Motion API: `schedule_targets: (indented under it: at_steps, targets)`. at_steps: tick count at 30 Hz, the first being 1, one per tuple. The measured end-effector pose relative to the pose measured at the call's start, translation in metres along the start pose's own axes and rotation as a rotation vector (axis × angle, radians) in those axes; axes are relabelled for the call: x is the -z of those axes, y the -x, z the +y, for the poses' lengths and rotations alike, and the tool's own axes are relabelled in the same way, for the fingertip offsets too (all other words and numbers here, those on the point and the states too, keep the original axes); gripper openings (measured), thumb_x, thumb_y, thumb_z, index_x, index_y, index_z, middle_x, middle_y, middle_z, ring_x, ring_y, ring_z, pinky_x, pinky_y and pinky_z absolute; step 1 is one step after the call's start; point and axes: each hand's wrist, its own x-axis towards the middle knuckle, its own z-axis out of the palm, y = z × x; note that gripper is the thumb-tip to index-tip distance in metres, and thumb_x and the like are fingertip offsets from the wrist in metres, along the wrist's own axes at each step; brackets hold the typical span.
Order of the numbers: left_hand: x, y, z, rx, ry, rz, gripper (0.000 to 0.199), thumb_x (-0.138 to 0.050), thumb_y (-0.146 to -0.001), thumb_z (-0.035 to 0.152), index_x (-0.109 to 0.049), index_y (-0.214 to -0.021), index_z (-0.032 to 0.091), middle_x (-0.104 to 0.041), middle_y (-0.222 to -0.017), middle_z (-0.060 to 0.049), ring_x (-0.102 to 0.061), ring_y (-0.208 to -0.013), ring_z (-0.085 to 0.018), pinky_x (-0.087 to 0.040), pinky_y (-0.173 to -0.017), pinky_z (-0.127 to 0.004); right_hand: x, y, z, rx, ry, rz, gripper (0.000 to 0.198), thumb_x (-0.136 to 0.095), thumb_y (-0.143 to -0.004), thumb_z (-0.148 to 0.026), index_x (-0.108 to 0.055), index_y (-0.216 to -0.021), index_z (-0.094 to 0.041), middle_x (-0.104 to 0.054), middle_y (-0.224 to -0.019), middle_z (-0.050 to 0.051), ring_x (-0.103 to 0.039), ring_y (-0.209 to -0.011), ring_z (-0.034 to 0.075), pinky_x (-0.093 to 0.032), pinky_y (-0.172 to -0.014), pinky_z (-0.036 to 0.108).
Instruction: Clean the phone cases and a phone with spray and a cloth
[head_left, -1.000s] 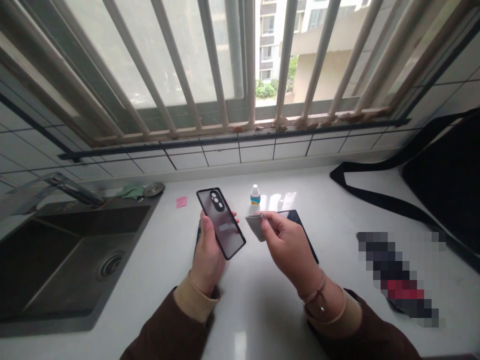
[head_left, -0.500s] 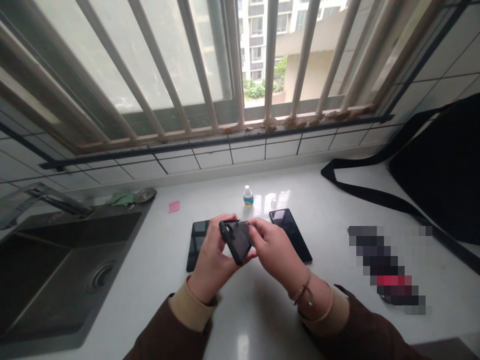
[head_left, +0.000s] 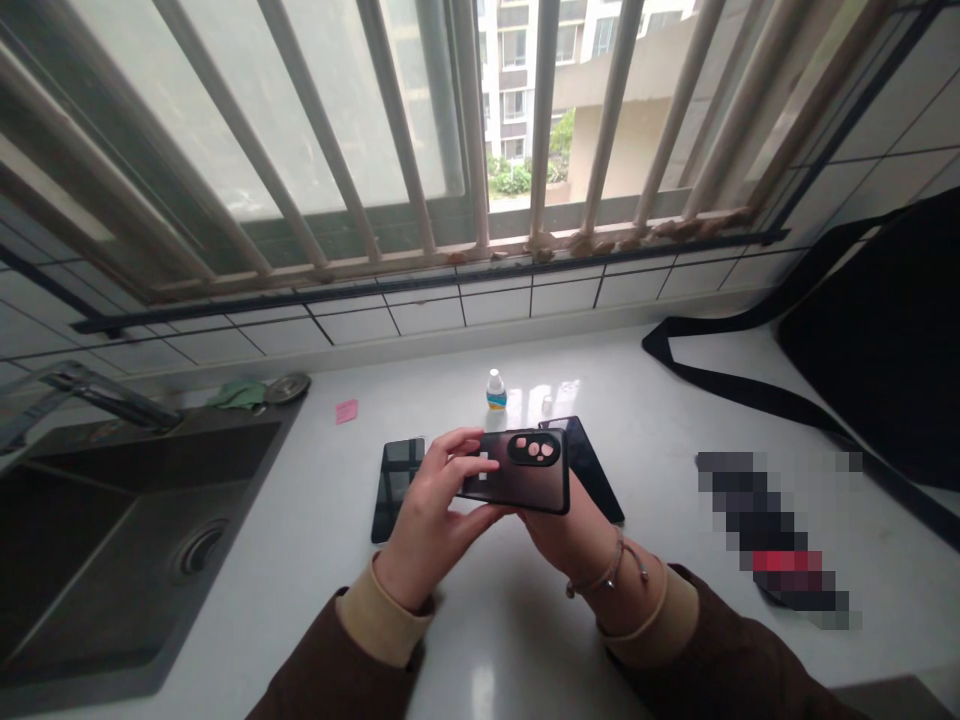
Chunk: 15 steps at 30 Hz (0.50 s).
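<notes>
A dark, see-through phone case (head_left: 525, 490) is raised above the counter, its back turned up, with skin tones showing through the camera cutouts. My left hand (head_left: 424, 520) grips the left end, fingers over the back and thumb along the lower edge. Behind the case is my right hand (head_left: 555, 540); its fingers are hidden, so their grip cannot be made out. A dark-screened phone (head_left: 396, 480) lies flat to the left, beside my left hand. Another dark phone or tablet (head_left: 596, 475) lies to the right, partly covered by the case and my right hand.
A small white-capped bottle (head_left: 496, 392) and a tiny white piece (head_left: 547, 404) stand beyond my hands. A pink note (head_left: 346, 411) lies near the sink (head_left: 225, 600). To the right are a black bag (head_left: 885, 340) with its strap (head_left: 735, 385) and a blurred-out object (head_left: 772, 540).
The case has turned from tilted and narrow to its back facing up, extending to the right. My right hand has moved from pinching its upper edge to behind it.
</notes>
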Motion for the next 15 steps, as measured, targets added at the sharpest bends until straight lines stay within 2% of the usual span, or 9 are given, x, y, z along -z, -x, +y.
schedule_targets:
  at_steps: [2, 4, 8, 11, 13, 15]
  targets:
    - [0.002, 0.000, -0.002, 0.027, 0.039, -0.027, 0.036, -0.091, -0.084, 0.026, -0.071, -0.114, 0.026, -0.052, -0.161, -0.015, -0.054, -0.147, -0.034, -0.051, -0.119, -0.058, -0.003, 0.001, 0.003, -0.028, -0.086, -0.011, 0.014, -0.070, -0.095, -0.033, -0.078, -0.106, -0.029, -0.077, -0.118, 0.005, -0.070, -0.116, 0.026, -0.059, -0.107, 0.045]
    - [0.003, 0.000, -0.003, 0.046, 0.052, -0.051, 0.034, -0.091, -0.084, 0.028, -0.071, -0.111, 0.024, -0.050, -0.165, -0.017, -0.046, -0.155, -0.037, -0.043, -0.124, -0.064, -0.006, 0.001, 0.008, -0.065, -0.156, -0.013, 0.016, -0.068, -0.096, -0.035, -0.077, -0.108, -0.029, -0.078, -0.120, 0.005, -0.071, -0.117, 0.027, -0.059, -0.108, 0.046]
    - [0.008, -0.002, -0.005, 0.053, 0.057, -0.073, 0.037, -0.094, -0.080, 0.027, -0.069, -0.107, 0.025, -0.064, -0.151, -0.016, -0.049, -0.152, -0.038, -0.042, -0.124, -0.066, -0.003, 0.000, 0.026, -0.070, -0.129, 0.040, 0.025, -0.067, -0.096, -0.042, -0.076, -0.112, -0.026, -0.078, -0.119, 0.008, -0.072, -0.117, 0.030, -0.059, -0.107, 0.050]
    - [0.010, -0.004, -0.004, 0.044, 0.042, -0.079, 0.057, -0.097, -0.076, 0.027, -0.068, -0.124, 0.029, -0.066, -0.147, -0.013, -0.055, -0.147, -0.035, -0.044, -0.123, -0.061, 0.005, -0.001, 0.035, -0.016, -0.073, -0.027, 0.027, -0.081, -0.085, -0.036, -0.078, -0.111, -0.027, -0.078, -0.123, 0.007, -0.071, -0.122, 0.031, -0.054, -0.114, 0.050]
    - [0.011, -0.004, -0.004, 0.031, 0.003, -0.098, 0.077, -0.098, -0.075, 0.027, -0.062, -0.143, 0.034, -0.064, -0.148, -0.011, -0.055, -0.146, -0.034, -0.044, -0.124, -0.059, 0.009, -0.002, 0.036, -0.008, -0.115, -0.019, 0.031, -0.082, -0.084, -0.033, -0.078, -0.114, -0.027, -0.078, -0.126, 0.006, -0.071, -0.124, 0.031, -0.053, -0.115, 0.050]
    - [0.012, -0.004, -0.004, 0.025, -0.040, -0.116, 0.088, -0.097, -0.076, 0.025, -0.055, -0.153, 0.038, -0.062, -0.151, -0.010, -0.054, -0.146, -0.033, -0.044, -0.125, -0.057, 0.010, -0.003, 0.032, -0.018, -0.154, -0.026, 0.033, -0.082, -0.086, -0.035, -0.078, -0.118, -0.027, -0.078, -0.128, 0.006, -0.070, -0.125, 0.030, -0.053, -0.115, 0.050]
